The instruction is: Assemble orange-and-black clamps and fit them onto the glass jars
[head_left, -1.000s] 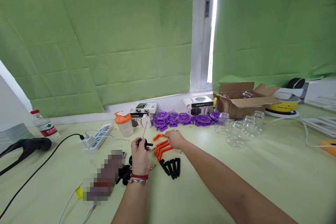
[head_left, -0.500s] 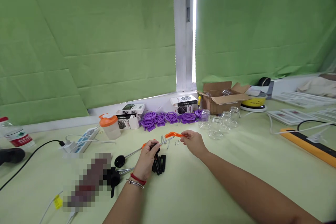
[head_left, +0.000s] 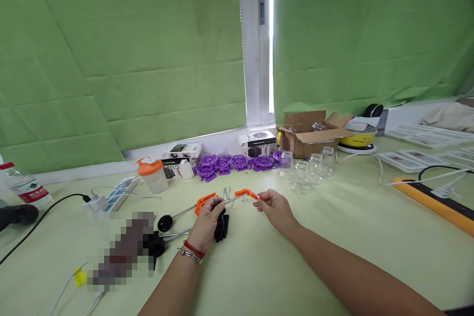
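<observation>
My left hand (head_left: 208, 224) is closed around a thin metal rod (head_left: 234, 199) with something black at the fingers; the palm side is hidden. An orange crank-shaped handle (head_left: 245, 192) is pinched at one end by my right hand (head_left: 277, 210). Its other end meets the rod's tip; I cannot tell whether they are joined. More orange handles (head_left: 202, 202) lie just behind my left hand. Beside that hand are black oblong pieces (head_left: 221, 229), and to its left a metal rod with a black round end (head_left: 165, 223). Small metal pins (head_left: 227, 193) lie beyond the hands.
Purple ring-shaped parts (head_left: 239, 162) and printed boxes (head_left: 256, 144) line the back. Glass jars (head_left: 300, 177) stand before an open carton (head_left: 309, 144). An orange-lidded shaker (head_left: 152, 176) and a white power strip (head_left: 122, 194) are left; an orange power strip (head_left: 433, 200) is right.
The orange handle has turned, its right end now sloping down towards my right hand. That hand has dropped slightly. My left hand keeps its hold on the rod.
</observation>
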Demonstrator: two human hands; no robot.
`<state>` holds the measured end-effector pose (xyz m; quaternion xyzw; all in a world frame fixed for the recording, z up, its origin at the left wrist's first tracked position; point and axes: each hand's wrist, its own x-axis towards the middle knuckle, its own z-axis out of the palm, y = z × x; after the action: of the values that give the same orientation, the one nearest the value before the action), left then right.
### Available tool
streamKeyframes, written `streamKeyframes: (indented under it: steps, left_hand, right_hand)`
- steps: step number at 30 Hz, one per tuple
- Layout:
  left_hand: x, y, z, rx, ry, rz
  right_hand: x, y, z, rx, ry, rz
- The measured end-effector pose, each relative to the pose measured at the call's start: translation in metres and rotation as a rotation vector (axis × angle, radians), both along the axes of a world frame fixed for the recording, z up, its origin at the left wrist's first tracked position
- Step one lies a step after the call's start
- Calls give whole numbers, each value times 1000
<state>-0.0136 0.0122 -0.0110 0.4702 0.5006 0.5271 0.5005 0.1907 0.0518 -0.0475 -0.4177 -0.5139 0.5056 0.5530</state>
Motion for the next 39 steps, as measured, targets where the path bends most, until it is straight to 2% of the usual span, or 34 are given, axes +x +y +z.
streamKeyframes:
  steps: [9,25,30,35,39]
  left_hand:
    - [0,1,0,3,35,-18]
    - [-1,0,-3,9,70,-39]
    - [-1,-1,-3,17,26,-45]
    - [0,0,-4,1,-108,-17]
    - [0,0,-4,-26,-105,-7]
  right_hand:
    - [1,-2,5,-13,-3,4]
    - [0,-5,1,13,-33,53]
    - [0,-4,2,2,-10,53]
    - [0,-8,11,-19,62,59]
    - [1,-11,17,-42,158,100]
